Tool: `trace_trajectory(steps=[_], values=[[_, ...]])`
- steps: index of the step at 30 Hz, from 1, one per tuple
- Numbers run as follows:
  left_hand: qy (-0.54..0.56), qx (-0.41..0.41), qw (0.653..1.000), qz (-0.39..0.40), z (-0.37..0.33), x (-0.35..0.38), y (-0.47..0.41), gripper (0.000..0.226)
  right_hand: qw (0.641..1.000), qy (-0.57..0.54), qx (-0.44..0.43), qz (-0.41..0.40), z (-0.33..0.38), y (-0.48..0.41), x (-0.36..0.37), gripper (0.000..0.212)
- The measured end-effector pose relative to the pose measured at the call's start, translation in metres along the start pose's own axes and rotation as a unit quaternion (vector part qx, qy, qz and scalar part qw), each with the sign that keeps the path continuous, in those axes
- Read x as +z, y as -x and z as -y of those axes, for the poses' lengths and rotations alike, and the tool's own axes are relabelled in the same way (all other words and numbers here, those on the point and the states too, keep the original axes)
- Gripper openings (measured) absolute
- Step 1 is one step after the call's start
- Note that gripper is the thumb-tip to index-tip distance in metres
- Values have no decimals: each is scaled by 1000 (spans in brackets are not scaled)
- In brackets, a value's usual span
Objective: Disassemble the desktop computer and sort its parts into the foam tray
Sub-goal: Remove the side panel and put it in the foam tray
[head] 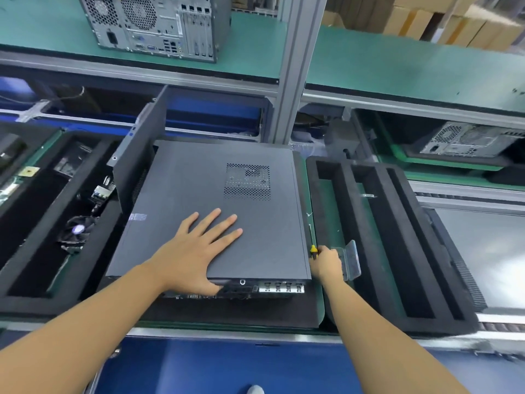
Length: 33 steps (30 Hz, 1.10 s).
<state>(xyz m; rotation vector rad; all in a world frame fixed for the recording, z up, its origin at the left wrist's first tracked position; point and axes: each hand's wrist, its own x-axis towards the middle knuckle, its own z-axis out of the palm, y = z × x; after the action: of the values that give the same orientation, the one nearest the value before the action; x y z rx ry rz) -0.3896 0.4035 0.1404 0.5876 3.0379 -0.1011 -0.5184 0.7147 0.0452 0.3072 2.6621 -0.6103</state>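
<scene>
Pressing flat on the desktop computer (216, 177), your left hand (196, 245) has fingers spread and grips nothing. The computer lies on its side, long axis running away from you, w/ the foam tray (397, 325) just to its right. Right hand (326, 263) is curled round a yellow-handled screwdriver (313, 249) at the computer's right edge, nr the close corner, so it's the nearer hand for that side.
</scene>
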Motion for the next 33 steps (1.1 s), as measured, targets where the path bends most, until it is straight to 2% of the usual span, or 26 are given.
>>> trace_trajectory(steps=[3, 5, 8, 9, 11, 13, 15, 17, 19, 20, 22, 24, 26, 33], values=[[6, -1, 1000, -4, -1, -1, 1, 109, 1000, -20, 4, 7, 0, 6, 0, 57], [5, 0, 1000, -6, -1, -1, 1, 109, 999, -39, 21, -1, 1, 14, -4, 57], [4, 2, 1000, -5, 0, 0, 0, 109, 991, -107, 24, -79, 13, 31, -21, 51], [2, 1, 1000, -1, 0, 0, 0, 109, 980, -158, -11, -118, 22, 39, -29, 47], [-3, 1, 1000, 8, 1, 1, 0, 109, 948, -225, -142, -176, 47, 60, -46, 39], [-3, 2, 1000, 15, 2, 2, 0, 109, 922, -171, -304, -170, 76, 84, -58, 40], [-7, 10, 1000, 23, 4, 1, 2, 110, 897, -30, -425, -113, 101, 105, -57, 55], [-14, 19, 999, 29, 8, 1, 7, 112, 883, 102, -457, -36, 115, 119, -49, 83], [-14, 11, 999, 28, 17, 2, 17, 114, 875, 198, -441, 40, 115, 126, -37, 113], [-15, 0, 1000, 27, 23, 4, 24, 115, 868, 235, -433, 59, 112, 127, -32, 124], [-22, -31, 999, 27, 36, 9, 40, 116, 853, 293, -429, 47, 104, 130, -23, 137], [-31, -60, 997, 31, 43, 13, 51, 117, 833, 344, -433, -11, 100, 133, -14, 136], [-35, -70, 996, 31, 44, 18, 54, 118, 822, 366, -432, -62, 98, 134, -7, 127], [-40, -63, 997, 26, 39, 21, 54, 109, 823, 370, -423, -82, 97, 141, -2, 111]])
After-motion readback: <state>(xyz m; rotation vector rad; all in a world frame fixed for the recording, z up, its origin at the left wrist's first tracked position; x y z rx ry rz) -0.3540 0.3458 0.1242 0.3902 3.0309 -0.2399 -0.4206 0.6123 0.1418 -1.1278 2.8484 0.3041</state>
